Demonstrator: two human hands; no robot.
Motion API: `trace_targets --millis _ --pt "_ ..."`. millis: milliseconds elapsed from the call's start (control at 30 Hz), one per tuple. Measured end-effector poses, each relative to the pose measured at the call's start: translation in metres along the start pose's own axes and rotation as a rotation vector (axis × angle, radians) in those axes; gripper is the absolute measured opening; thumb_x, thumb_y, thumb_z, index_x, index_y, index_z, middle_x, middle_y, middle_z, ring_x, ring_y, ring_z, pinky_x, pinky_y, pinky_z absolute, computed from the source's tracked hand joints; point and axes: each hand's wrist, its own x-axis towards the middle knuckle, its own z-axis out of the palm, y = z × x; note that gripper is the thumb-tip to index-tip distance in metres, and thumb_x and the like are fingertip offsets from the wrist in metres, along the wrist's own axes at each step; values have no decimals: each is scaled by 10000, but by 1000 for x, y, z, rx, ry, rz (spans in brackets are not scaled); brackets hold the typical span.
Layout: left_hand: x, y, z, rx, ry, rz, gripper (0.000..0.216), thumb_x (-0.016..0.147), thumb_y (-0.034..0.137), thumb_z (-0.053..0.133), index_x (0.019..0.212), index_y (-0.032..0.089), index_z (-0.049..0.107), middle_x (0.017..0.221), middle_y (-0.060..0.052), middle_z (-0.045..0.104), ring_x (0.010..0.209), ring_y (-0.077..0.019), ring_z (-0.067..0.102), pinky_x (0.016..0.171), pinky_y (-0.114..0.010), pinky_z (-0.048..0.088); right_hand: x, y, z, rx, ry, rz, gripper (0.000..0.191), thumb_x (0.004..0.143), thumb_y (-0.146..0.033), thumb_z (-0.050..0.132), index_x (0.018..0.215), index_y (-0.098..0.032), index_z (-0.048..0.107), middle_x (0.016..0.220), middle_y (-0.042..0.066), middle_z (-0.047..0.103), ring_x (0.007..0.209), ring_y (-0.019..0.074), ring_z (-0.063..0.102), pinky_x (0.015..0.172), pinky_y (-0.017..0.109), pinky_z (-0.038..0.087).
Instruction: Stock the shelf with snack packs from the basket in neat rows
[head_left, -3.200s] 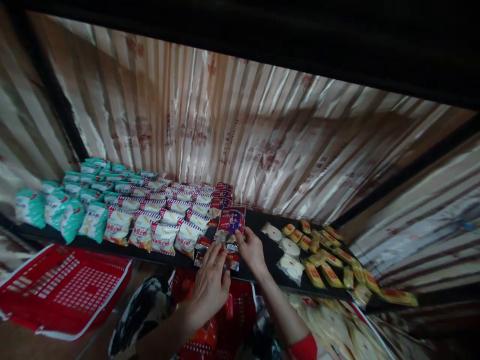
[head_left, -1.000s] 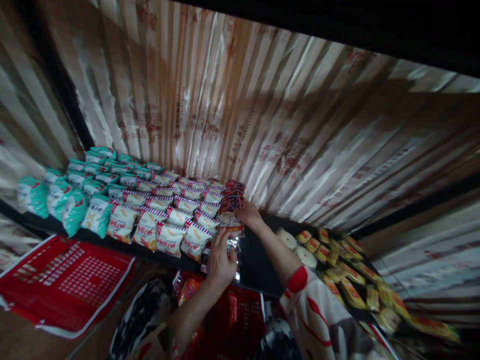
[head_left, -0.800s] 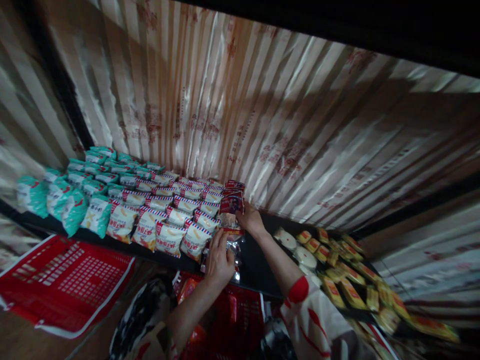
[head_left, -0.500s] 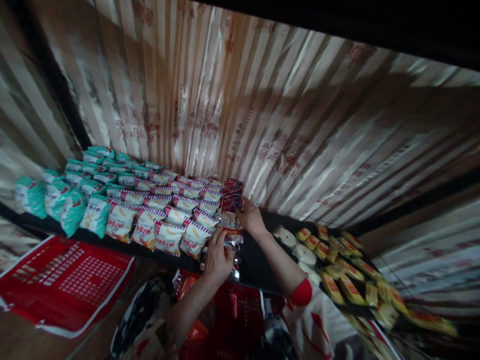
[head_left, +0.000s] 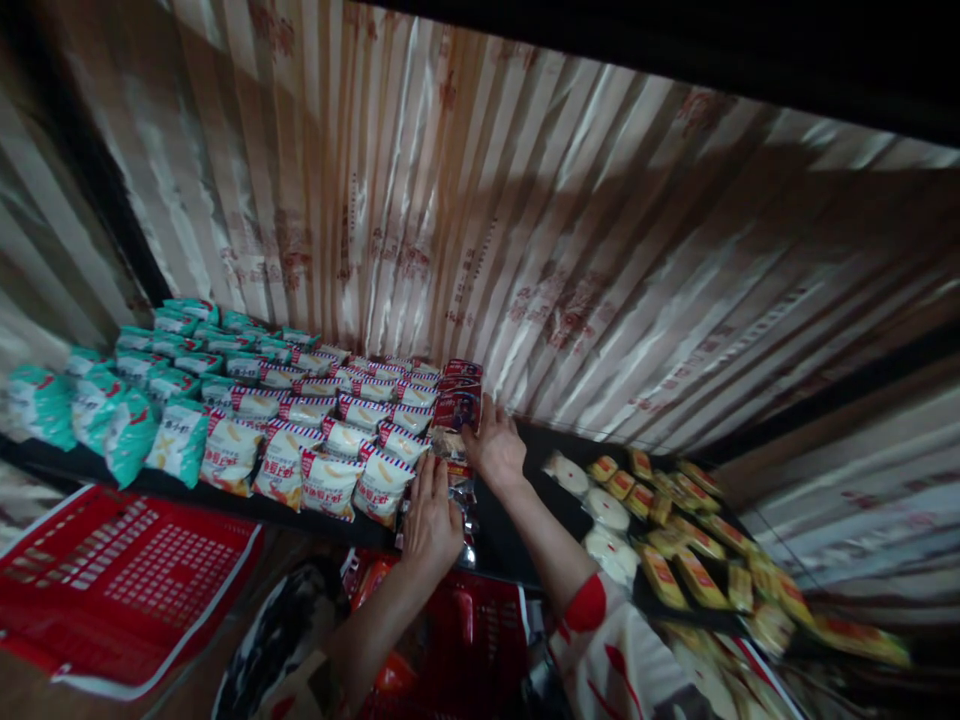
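My left hand [head_left: 433, 520] lies with fingers stretched out between the front white chip bags [head_left: 384, 485] and a row of small dark red snack packets [head_left: 456, 412]. Its fingers touch or nearly touch the bag at the row's right end. My right hand [head_left: 497, 448] rests along the right side of the dark packets, fingers extended toward the wall and thumb over a packet's near edge. Nothing is lifted in it. Shiny packets [head_left: 466, 527] at the front of that row are partly hidden by my left hand.
Teal snack bags [head_left: 180, 440] fill the shelf's left end. Right of a bare black shelf strip [head_left: 510, 530] lie round white packs [head_left: 606, 510] and yellow packs [head_left: 701, 578]. Red baskets [head_left: 142, 570] stand below. A corrugated, plastic-covered wall [head_left: 420, 200] rises behind.
My right hand's fingers have straightened out along the packets' right side. My left hand stays almost in place, its fingers slightly straighter. The view has shifted a little.
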Motion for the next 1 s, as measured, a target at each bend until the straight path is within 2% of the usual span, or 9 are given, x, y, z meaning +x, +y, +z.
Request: trace_targets --millis 100,200,267,433,600,733,833,900,1000 --pt "-1 2 -1 39 1 22 565 750 76 410 1314 62 394 1400 -178 378 1342 -282 256 1080 -483 305 -4 -1 -2 -46 130 -240 514 832 -278 464 1336 -192 410 1418 121 359 1302 308 277 990 435 328" --pt "-3 5 -1 57 -8 45 562 745 72 410 1306 50 407 1396 -189 379 1336 -289 267 1075 -479 314 0 -5 4 -41 17 -392 416 867 -329 431 1255 -203 516 1391 72 420 1348 273 188 1058 437 231" --pt "-4 6 -1 66 -16 54 562 740 68 412 1302 57 418 1397 -188 377 1337 -293 263 1073 -475 317 5 -7 11 -38 -83 -380 422 875 -420 415 1223 -221 547 1363 53 458 1357 270 171 1075 449 182" --pt "-1 2 2 90 -16 49 558 736 67 412 1293 48 426 1389 -192 386 1333 -304 268 1067 -484 320 16 -6 28 -32 -249 -281 483 878 -501 369 1278 -263 495 1424 52 380 1362 277 170 1076 453 151" --pt "1 2 -2 85 -31 50 538 757 100 416 1292 45 419 1384 -200 391 1331 -303 271 1066 -496 315 19 -5 34 13 -294 -228 494 866 -527 379 1288 -289 477 1425 47 375 1352 266 197 1070 450 159" --pt "-1 4 -9 93 -41 76 526 771 112 421 1292 38 411 1397 -198 370 1343 -296 241 1080 -478 296 13 -4 34 119 -147 -239 460 847 -482 450 1232 -245 534 1410 58 390 1353 268 182 1077 482 108" --pt "-5 4 -14 71 -27 112 483 789 121 412 1268 61 436 1388 -181 384 1338 -280 254 1083 -470 293 -3 2 30 268 17 -242 379 854 -395 454 1144 -196 595 1401 72 394 1341 270 203 1073 467 153" --pt "-15 1 -19 29 -23 175 437 803 110 382 1230 107 476 1335 -149 455 1297 -250 336 1064 -459 326 -24 10 26 385 132 -213 354 869 -345 420 1133 -182 590 1383 83 412 1317 256 257 1063 445 209" --pt "-45 -11 -26 -60 -90 331 381 811 80 342 1124 156 547 1175 -101 585 1167 -190 484 1013 -403 396 -76 26 24 556 245 -90 359 905 -317 322 1146 -183 552 1252 97 528 1204 208 422 1019 387 310"
